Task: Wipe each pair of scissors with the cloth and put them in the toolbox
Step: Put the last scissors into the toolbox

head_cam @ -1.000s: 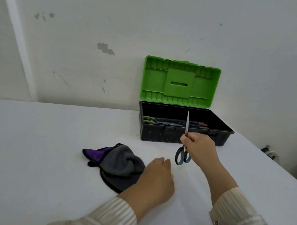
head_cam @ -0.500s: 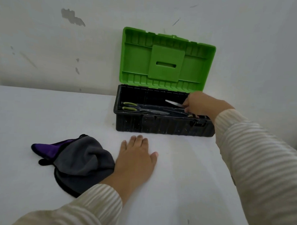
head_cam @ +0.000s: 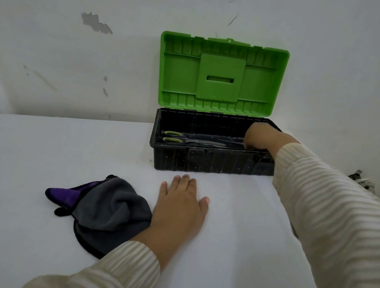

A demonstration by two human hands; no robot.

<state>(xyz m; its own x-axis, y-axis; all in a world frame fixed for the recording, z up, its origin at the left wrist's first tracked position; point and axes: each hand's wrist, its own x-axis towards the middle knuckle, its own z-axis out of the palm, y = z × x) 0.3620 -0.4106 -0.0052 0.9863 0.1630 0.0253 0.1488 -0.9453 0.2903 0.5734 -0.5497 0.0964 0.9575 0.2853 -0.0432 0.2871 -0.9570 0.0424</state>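
Note:
A black toolbox (head_cam: pixel 205 161) with its green lid (head_cam: pixel 222 73) raised stands against the wall. Green-handled scissors (head_cam: pixel 185 140) lie inside at the left. My right hand (head_cam: pixel 261 136) is down inside the box's right end, curled around the handles of another pair of scissors whose blade (head_cam: pixel 229 142) points left. My left hand (head_cam: pixel 181 205) rests flat on the white table (head_cam: pixel 53 159), fingers spread, holding nothing. The grey and purple cloth (head_cam: pixel 103 207) lies crumpled just left of that hand.
The wall runs right behind the toolbox. A small dark object (head_cam: pixel 360 179) sits past the table's right edge.
My right hand has carried the blue-handled scissors from above the table into the toolbox and lowered them. My left hand has flattened on the table. The view has moved closer.

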